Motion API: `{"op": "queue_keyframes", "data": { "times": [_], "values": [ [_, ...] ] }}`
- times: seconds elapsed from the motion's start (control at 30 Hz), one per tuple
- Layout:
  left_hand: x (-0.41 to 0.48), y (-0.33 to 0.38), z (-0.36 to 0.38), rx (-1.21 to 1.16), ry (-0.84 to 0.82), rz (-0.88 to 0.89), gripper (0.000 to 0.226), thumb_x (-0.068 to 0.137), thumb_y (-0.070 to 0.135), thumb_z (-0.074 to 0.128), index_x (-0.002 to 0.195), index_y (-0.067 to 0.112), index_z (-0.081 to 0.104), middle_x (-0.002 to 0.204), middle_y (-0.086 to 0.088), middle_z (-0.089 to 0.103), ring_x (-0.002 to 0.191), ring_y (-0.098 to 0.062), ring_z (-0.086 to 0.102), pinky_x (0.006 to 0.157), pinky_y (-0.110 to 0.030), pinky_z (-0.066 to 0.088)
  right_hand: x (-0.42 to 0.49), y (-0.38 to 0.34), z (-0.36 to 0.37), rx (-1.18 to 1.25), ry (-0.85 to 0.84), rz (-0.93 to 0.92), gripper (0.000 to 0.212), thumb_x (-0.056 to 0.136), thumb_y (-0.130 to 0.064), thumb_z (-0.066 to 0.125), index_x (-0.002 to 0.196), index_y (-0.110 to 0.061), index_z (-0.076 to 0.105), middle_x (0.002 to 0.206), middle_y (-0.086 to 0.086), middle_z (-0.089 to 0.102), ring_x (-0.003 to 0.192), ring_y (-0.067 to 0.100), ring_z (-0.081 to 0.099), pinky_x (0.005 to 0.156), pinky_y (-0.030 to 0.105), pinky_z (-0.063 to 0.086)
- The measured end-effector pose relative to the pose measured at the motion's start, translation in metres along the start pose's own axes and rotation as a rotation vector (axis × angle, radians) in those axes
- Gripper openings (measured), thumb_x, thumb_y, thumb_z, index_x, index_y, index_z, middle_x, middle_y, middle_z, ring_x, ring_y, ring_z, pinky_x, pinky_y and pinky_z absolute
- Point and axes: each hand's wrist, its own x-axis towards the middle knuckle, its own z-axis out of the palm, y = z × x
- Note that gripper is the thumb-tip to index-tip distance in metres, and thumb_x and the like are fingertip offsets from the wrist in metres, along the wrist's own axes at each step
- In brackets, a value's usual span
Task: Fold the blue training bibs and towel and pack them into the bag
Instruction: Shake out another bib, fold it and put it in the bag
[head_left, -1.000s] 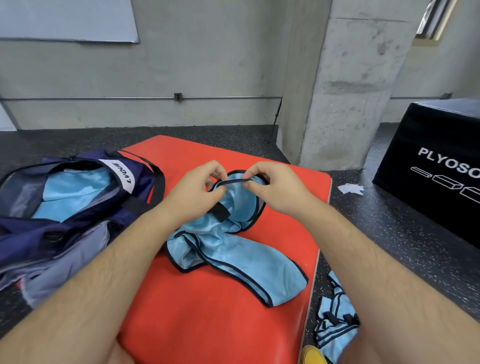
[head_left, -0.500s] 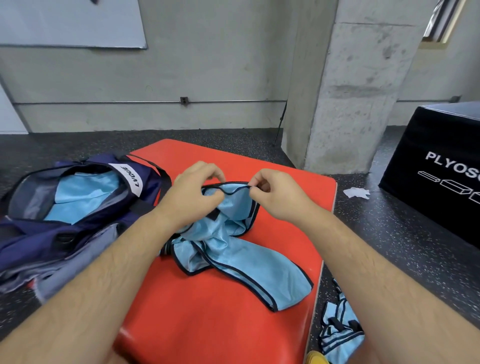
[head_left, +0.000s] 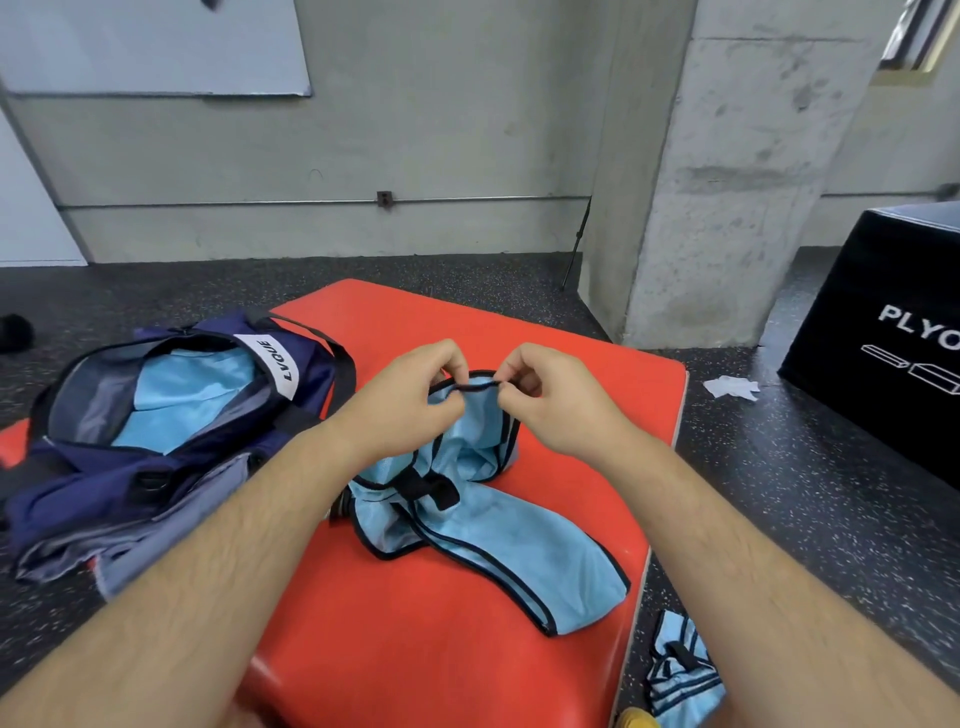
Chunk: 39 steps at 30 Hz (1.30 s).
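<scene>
Head view: left hand and right hand pinch bib trim; bag holds some blue cloth, floor bib waits.

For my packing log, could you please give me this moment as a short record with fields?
left hand: pinches the black trim of the blue bib
right hand: pinches the same trim, close beside the left
blue bib: crumpled on the red mat, top edge lifted
bag: open, left of the bib, light blue fabric inside
spare bibs: heaped on the floor by the mat's right edge
</scene>
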Motion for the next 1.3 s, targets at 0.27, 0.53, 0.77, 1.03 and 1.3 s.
{"op": "queue_keyframes", "data": {
  "times": [0.27,0.53,0.77,1.03,1.3],
  "values": [
    [0.010,-0.006,0.008,0.025,0.044,0.008,0.012,0.084,0.014,0.068,0.093,0.022,0.071,0.092,0.006,0.065,0.086,-0.014,0.060,0.079,-0.032,0.047,0.005,-0.002,0.009,0.049,-0.036,-0.035,0.021,0.085,-0.009,0.059,0.088,-0.028,0.066,0.092,-0.002,0.062,0.079,0.009,0.056,0.071,0.022,0.044],
    [0.005,0.000,-0.004,0.007,0.169,-0.049,0.011,0.086,0.011,0.068,0.084,0.022,0.070,0.081,0.010,0.068,0.077,-0.008,0.062,0.072,-0.022,0.049,0.010,0.005,0.021,0.018,-0.055,-0.038,0.012,0.085,-0.030,0.071,0.081,-0.024,0.062,0.084,-0.004,0.062,0.079,0.011,0.058,0.072,0.029,0.047],
    [-0.005,-0.007,-0.015,0.111,0.106,-0.018,0.022,0.078,0.003,0.065,0.090,0.022,0.065,0.089,0.011,0.062,0.083,-0.005,0.056,0.072,-0.012,0.039,0.015,0.003,0.026,0.036,-0.024,-0.059,0.005,0.091,-0.022,0.068,0.091,-0.022,0.073,0.086,-0.008,0.063,0.080,0.005,0.057,0.071,0.018,0.041],
    [-0.002,-0.012,-0.023,0.000,0.153,0.046,0.009,0.089,0.017,0.073,0.096,0.021,0.078,0.093,0.010,0.068,0.095,-0.005,0.062,0.085,-0.016,0.044,0.019,-0.007,0.036,0.051,0.021,-0.134,0.008,0.090,-0.021,0.070,0.094,-0.018,0.076,0.092,-0.009,0.060,0.086,0.006,0.057,0.080,0.019,0.044],
    [-0.003,-0.007,-0.040,-0.088,0.374,-0.011,0.005,0.083,0.017,0.079,0.084,0.023,0.079,0.086,0.009,0.067,0.083,-0.005,0.060,0.072,-0.012,0.041,0.029,-0.001,0.047,-0.053,-0.020,-0.091,0.017,0.092,-0.021,0.067,0.078,-0.010,0.068,0.083,-0.002,0.063,0.080,0.011,0.056,0.074,0.026,0.044]
  ]
}}
